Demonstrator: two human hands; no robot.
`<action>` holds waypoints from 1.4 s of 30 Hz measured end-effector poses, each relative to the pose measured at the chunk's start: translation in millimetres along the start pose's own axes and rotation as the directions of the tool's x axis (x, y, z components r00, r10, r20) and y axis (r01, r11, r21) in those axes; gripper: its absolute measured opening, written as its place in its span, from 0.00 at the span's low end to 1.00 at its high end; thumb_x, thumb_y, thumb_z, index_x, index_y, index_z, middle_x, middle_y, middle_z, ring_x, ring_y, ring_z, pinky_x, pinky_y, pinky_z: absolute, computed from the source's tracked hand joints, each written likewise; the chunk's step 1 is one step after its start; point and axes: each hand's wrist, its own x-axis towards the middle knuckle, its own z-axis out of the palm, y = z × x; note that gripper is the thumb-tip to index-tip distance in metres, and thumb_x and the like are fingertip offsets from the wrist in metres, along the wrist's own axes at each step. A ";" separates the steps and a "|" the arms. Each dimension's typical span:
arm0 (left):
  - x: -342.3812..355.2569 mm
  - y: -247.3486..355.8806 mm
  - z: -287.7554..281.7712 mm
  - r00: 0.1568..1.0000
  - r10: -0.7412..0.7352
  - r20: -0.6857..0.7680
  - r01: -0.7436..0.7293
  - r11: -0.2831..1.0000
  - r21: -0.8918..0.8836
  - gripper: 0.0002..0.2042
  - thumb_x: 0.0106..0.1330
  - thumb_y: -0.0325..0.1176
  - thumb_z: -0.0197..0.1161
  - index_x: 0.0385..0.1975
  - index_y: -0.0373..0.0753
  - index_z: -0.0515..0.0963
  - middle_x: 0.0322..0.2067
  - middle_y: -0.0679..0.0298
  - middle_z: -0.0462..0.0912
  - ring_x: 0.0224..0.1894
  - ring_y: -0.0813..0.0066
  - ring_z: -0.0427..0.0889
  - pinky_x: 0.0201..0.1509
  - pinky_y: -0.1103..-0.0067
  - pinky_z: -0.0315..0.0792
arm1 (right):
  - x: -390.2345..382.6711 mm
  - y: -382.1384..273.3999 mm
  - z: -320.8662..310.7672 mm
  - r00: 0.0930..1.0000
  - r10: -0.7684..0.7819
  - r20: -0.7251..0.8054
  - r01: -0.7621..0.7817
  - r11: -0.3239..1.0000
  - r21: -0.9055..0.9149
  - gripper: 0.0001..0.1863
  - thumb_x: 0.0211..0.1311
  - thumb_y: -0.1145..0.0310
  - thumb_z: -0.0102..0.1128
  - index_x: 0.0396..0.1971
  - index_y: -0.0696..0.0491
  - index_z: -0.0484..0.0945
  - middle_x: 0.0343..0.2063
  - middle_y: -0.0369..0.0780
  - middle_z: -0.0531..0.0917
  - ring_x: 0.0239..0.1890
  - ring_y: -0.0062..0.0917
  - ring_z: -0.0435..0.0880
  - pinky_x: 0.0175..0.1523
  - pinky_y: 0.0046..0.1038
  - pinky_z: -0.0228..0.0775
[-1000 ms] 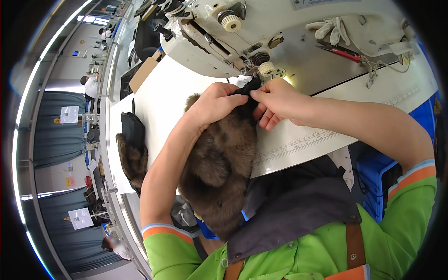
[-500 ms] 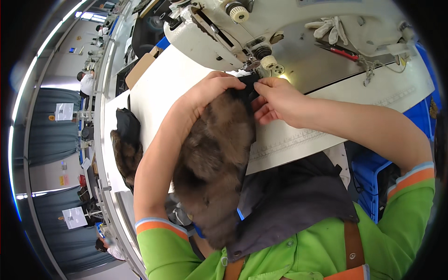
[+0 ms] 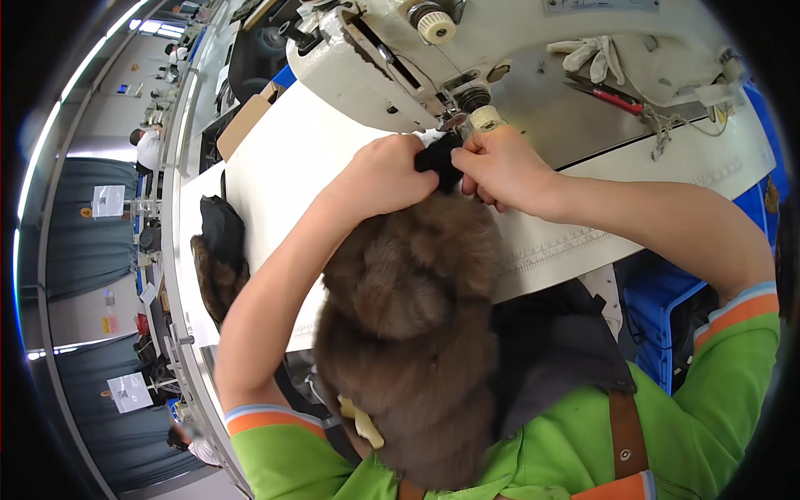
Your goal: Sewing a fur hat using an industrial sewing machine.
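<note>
Both hands are at the needle area of a white sewing machine. My left hand is closed on the black fabric edge of a brown fur piece. Opposite it, my right hand pinches the same black fabric from the right, fingers curled. The fabric's upper end lies by the presser foot, which my hands and the machine partly hide. From there the fur hangs over the table's near edge onto my lap, over a dark apron. A small pale yellow piece shows beside the fur's lower left.
A second black and fur piece lies on the white table at left. White gloves and red-handled pliers or snips rest on the machine bed at right. A blue crate stands below. Other people sit far left.
The fur piece has turned and spread right, now covering more of my lap. My left hand has rolled over, its back facing up, and my right hand has shifted slightly up.
</note>
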 end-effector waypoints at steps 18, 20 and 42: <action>-2.7 -13.5 7.1 0.980 0.051 -0.190 -0.091 0.973 -0.212 0.17 0.62 0.38 0.61 0.43 0.28 0.81 0.32 0.50 0.85 0.35 0.63 0.81 0.45 0.74 0.74 | 7.6 17.5 24.6 0.988 0.140 0.062 -0.152 0.828 0.540 0.10 0.69 0.66 0.58 0.38 0.59 0.74 0.27 0.39 0.80 0.21 0.20 0.78 0.25 0.23 0.75; -5.8 -12.2 -2.3 0.992 0.034 -0.122 -0.066 0.960 -0.271 0.19 0.60 0.38 0.63 0.44 0.29 0.81 0.32 0.51 0.85 0.35 0.64 0.82 0.45 0.74 0.74 | 8.2 15.0 22.1 0.982 0.165 0.090 -0.188 0.850 0.492 0.10 0.70 0.65 0.57 0.38 0.58 0.74 0.28 0.39 0.80 0.21 0.20 0.78 0.25 0.23 0.75; 27.4 -27.9 12.4 0.997 0.047 -0.058 -0.068 0.895 -0.441 0.13 0.56 0.29 0.65 0.36 0.27 0.83 0.27 0.59 0.83 0.31 0.77 0.78 0.37 0.79 0.72 | 6.5 13.2 0.8 0.989 0.120 0.085 -0.147 0.859 0.491 0.15 0.72 0.61 0.54 0.37 0.60 0.75 0.29 0.40 0.80 0.25 0.21 0.80 0.30 0.25 0.78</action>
